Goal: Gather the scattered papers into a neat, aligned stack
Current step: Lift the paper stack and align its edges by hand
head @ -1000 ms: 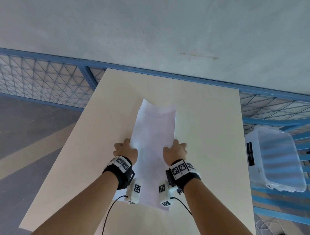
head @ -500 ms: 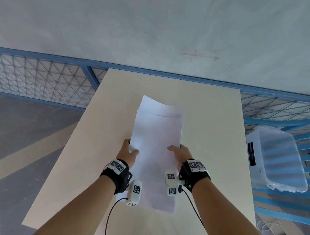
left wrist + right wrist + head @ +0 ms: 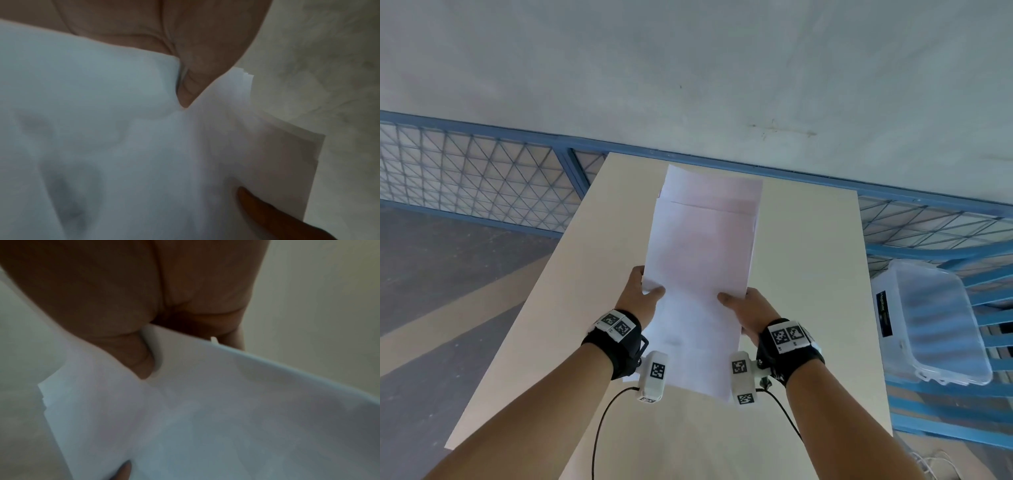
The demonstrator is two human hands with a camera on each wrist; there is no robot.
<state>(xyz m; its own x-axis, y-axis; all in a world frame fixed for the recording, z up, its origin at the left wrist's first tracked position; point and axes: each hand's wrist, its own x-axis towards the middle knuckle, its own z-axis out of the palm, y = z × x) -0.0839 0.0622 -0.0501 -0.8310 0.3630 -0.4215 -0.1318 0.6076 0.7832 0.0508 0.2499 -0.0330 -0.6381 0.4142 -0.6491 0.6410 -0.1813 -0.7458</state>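
Pale wood is the biggest thing before us: the table [image 3: 808, 274], which runs away from us toward a grey wall [image 3: 688, 68] with a blue mesh fence [image 3: 465, 171] at its foot, and a clear plastic bin [image 3: 941, 322] sits off the table's right side. Above the table we hold the papers [image 3: 702, 274], all in one bundle. One second ago this bundle lay flat on the wood with our hands pressed at its two long edges; half a second ago its far end was already rising; now the whole bundle is lifted and tilted up toward us, and no loose sheet is seen on the table. We judge from this that the gathering is done and only the aligning is left. The far edge shows it: some sheets stand out above the others, in steps, so the stack is not yet neat. Our left hand [image 3: 640, 294] pinches the left edge, with the thumb on the front of the sheets and the fingers hidden behind, and our right hand [image 3: 748, 308] grips the right edge in the same way. In the left wrist view the corners of the sheets are fanned a little. The likely next step is to tap the bundle on the table.
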